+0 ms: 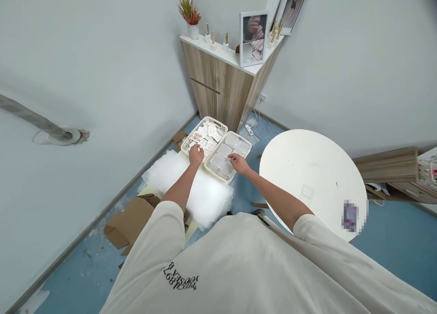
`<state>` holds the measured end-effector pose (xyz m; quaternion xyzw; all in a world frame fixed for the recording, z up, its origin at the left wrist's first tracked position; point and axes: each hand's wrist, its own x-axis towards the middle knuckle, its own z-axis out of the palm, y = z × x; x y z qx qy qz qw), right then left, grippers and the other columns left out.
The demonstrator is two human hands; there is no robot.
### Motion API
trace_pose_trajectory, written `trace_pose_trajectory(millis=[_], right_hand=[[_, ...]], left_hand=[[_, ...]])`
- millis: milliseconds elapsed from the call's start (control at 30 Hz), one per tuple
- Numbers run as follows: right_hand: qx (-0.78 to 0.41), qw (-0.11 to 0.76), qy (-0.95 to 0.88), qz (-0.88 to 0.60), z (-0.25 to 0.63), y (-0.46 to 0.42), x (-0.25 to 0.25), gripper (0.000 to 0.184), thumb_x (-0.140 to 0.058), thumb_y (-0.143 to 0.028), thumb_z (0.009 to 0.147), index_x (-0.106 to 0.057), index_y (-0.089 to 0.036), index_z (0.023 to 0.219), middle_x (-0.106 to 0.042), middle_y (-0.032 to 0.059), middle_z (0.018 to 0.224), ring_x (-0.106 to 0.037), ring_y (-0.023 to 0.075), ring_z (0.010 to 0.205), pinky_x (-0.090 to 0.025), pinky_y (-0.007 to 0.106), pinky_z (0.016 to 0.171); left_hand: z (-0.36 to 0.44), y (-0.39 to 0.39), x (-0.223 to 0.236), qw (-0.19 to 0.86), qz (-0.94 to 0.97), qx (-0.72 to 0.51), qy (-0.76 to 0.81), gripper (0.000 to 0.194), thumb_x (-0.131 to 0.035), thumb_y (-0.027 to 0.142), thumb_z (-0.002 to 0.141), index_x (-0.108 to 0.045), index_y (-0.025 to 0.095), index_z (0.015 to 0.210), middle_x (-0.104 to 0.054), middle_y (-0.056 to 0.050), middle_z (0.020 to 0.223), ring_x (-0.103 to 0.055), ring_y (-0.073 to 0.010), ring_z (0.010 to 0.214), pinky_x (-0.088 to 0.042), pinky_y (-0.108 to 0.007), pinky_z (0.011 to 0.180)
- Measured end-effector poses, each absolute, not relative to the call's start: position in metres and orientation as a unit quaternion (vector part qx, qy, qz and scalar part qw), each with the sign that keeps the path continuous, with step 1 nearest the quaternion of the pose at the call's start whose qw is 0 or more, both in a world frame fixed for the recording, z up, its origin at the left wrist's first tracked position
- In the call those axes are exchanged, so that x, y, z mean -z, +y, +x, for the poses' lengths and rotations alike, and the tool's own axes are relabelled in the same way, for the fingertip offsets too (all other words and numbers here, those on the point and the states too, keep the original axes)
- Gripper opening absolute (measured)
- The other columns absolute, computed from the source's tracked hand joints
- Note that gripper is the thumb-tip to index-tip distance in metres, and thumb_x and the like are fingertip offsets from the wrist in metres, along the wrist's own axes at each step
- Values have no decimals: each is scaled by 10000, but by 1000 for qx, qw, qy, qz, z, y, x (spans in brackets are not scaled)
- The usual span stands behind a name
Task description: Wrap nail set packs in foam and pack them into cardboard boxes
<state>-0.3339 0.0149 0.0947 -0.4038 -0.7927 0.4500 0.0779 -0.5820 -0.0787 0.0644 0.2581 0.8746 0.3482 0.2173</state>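
Packets (209, 139) in white basket (205, 122): left hand (196, 155) fingers curled down, pinch unclear; right hand (240, 164) fingers pressed together above clear tray (239, 137). Loose grip could drop packets.

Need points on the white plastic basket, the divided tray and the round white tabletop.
white plastic basket (195, 130), head view, left rim
divided tray (240, 137), head view, far rim
round white tabletop (300, 168), head view, bare top surface

black lettering (180, 276) on the white shirt (221, 268), unreadable
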Motion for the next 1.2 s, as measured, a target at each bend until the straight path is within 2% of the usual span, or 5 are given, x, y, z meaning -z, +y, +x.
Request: trace_pose_trajectory(millis=[167, 467, 733, 933, 1200], right_hand=[[-459, 55, -783, -415, -345, 20, -99, 316, -483, -181, 934, -687, -234, 1170, -690, 49, 1255, -643, 175, 1063, -487, 341, 1013], [-468, 42, -770, -432, -341, 25, -102, 316, -499, -199, 937, -691, -246, 1184, -693, 55, 1239, -650, 189, 1066, -501, 361, 1008], [-476, 59, -766, -428, -332, 33, -94, 302, -504, -211, 927, -707, -231, 1151, -705, 63, 1216, -656, 195, 1046, -499, 359, 990], [-511, 113, -744, -416, -330, 37, -83, 260, -544, -252, 904, -705, -233, 1107, -719, 52, 1171, -671, 193, 988, -511, 373, 970], [-554, 248, -626, -490, -285, 53, -82, 447, -670, -418, 827, -640, -210, 1221, -725, 58, 1082, -693, 185, 876, -555, 371, 893]], left_hand=[[-596, -57, -49, 237, 279, -308, 878, 225, -608, 220, 919, -672, 186, 1132, -699, -118, 1177, -620, -270, 1120, -446, -388, 984], [-583, -24, -34, 216, 252, -212, 919, 57, -663, 253, 895, -691, 203, 893, -674, -166, 1115, -517, -392, 1241, -340, -578, 1027], [-587, -26, -45, 203, 240, -229, 921, 79, -638, 238, 893, -655, 205, 823, -698, -131, 1010, -577, -347, 1129, -390, -504, 970], [-581, -21, -75, 204, 230, -311, 899, 84, -625, 252, 900, -638, 219, 824, -710, -52, 917, -635, -242, 948, -434, -365, 896], [-463, 20, -83, 299, 283, -469, 782, 69, -629, 231, 835, -645, 199, 776, -671, -5, 778, -621, -159, 761, -463, -262, 753]])
